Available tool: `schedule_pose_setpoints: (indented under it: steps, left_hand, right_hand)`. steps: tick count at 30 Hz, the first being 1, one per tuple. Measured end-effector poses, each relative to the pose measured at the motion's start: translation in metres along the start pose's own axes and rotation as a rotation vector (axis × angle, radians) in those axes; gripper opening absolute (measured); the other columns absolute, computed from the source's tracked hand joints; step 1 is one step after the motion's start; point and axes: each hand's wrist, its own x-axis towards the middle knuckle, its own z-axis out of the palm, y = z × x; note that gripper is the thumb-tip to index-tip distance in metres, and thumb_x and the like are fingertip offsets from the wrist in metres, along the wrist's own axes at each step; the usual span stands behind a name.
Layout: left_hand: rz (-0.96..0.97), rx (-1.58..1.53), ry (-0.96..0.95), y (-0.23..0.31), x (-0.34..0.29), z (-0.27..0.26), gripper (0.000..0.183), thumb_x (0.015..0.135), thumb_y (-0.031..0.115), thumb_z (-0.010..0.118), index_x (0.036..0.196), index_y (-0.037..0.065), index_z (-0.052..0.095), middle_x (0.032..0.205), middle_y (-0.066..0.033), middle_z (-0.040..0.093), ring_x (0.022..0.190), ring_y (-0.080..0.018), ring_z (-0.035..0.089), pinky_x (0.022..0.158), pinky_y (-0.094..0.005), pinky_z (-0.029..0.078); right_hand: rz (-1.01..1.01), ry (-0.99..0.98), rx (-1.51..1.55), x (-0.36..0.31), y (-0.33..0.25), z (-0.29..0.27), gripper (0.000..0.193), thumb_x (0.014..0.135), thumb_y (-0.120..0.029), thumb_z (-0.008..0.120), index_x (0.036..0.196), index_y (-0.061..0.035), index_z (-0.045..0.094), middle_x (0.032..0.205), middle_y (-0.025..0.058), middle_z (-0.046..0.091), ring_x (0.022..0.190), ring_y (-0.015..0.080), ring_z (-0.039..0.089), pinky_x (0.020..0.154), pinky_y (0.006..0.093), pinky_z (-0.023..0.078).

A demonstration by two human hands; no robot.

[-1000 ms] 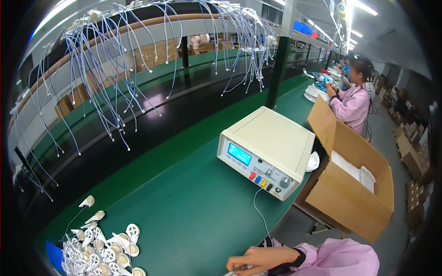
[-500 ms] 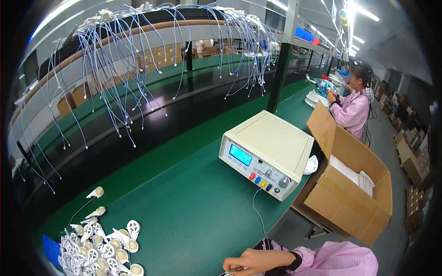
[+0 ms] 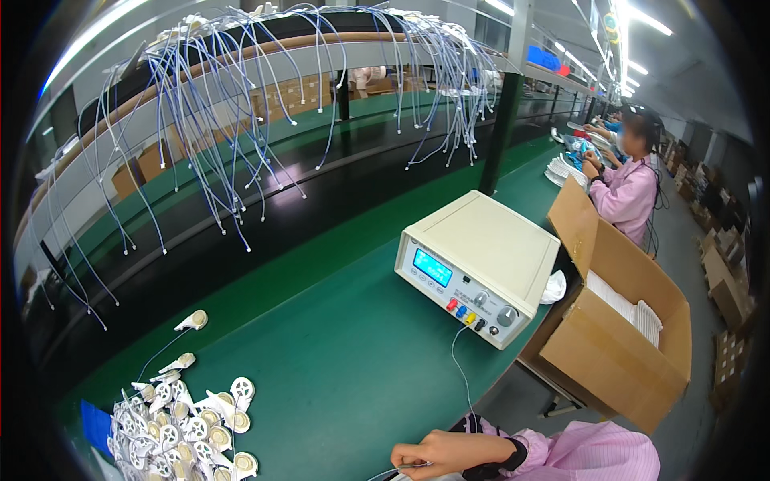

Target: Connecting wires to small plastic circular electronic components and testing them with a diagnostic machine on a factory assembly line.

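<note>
The person's right hand (image 3: 441,453) at the lower edge of the head view, beside the desk (image 3: 337,377). The thumb and fingers were pressed together, clamped on a thin grey lead (image 3: 383,473) that ran out to the lower left; its far end was cut off by the frame. A black band (image 3: 513,454) circled the wrist, next to a pink sleeve (image 3: 585,453). The left hand lay out of view, and its state could not be told.

Beyond the hand stood a cream instrument (image 3: 481,268) with a lit blue screen and a row of coloured terminals — red, blue, yellow and black. A pale cable (image 3: 463,371) descended from the terminals and passed behind the wrist. To the left lay a heap of white parts (image 3: 188,433), many with round ends, just beside a blue object (image 3: 96,427). To the right, an open cardboard box (image 3: 613,357) contained white pieces in rows. White and blue wires (image 3: 216,152) hung from a raised shelf — their small pale connectors downward. A co-worker (image 3: 630,192) in pink stood farther along the desk.
</note>
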Motion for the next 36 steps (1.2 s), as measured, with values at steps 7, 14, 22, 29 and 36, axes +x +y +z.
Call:
schedule_pose_setpoints:
  steps: [7, 14, 22, 29, 36]
  left_hand:
    - [-0.903, 0.092, -0.22, -0.012, 0.006, 0.019, 0.028, 0.094, 0.009, 0.047, 0.119, -0.004, 0.05, 0.098, -0.0062, 0.056, 0.086, -0.0131, 0.05, 0.077, -0.0278, 0.04]
    - [-1.326, -0.185, -0.267, -0.115, 0.067, 0.012, 0.031, 0.091, 0.01, 0.051, 0.115, -0.009, 0.047, 0.098, -0.0086, 0.056, 0.084, -0.0153, 0.056, 0.075, -0.028, 0.048]
    - [-0.467, 0.926, -0.452, -0.241, 0.25, -0.02, 0.072, 0.09, 0.041, 0.051, 0.138, -0.007, 0.025, 0.147, -0.0247, 0.019, 0.139, -0.0353, 0.013, 0.113, -0.0415, 0.014]
    - [-0.28, 2.122, -0.325, -0.247, 0.275, -0.162, 0.04, 0.072, 0.016, 0.069, 0.108, 0.001, 0.056, 0.117, -0.0137, 0.054, 0.113, -0.0334, 0.046, 0.092, -0.0437, 0.043]
    - [0.106, 2.018, -0.545, -0.231, 0.302, -0.165, 0.036, 0.073, 0.015, 0.068, 0.102, 0.004, 0.05, 0.102, -0.0138, 0.058, 0.1, -0.0322, 0.055, 0.081, -0.0437, 0.047]
  right_hand:
    - [0.126, 0.051, 0.014, -0.012, 0.038, -0.011, 0.016, 0.092, -0.019, 0.054, 0.1, -0.0074, 0.047, 0.063, 0.0034, 0.057, 0.048, 0.0156, 0.051, 0.047, 0.0297, 0.04]
    - [0.12, 0.307, -0.004, -0.009, 0.088, -0.026, 0.024, 0.094, -0.01, 0.044, 0.116, -0.0048, 0.053, 0.065, 0.0049, 0.059, 0.051, 0.0124, 0.055, 0.05, 0.0249, 0.045]
    - [0.146, 0.682, 0.084, -0.007, 0.07, -0.02, 0.041, 0.094, -0.004, 0.036, 0.135, -0.0011, 0.038, 0.066, 0.0072, 0.059, 0.049, 0.0104, 0.052, 0.048, 0.024, 0.045]
    - [0.121, 0.718, -0.055, -0.003, 0.055, -0.013, 0.034, 0.091, -0.001, 0.04, 0.124, 0.0032, 0.047, 0.058, 0.0084, 0.056, 0.047, 0.0109, 0.052, 0.047, 0.0236, 0.042]
    - [0.076, 0.715, -0.107, 0.004, 0.063, -0.01, 0.033, 0.09, -0.001, 0.041, 0.122, 0.0027, 0.048, 0.058, 0.0081, 0.056, 0.048, 0.0115, 0.053, 0.047, 0.0241, 0.043]
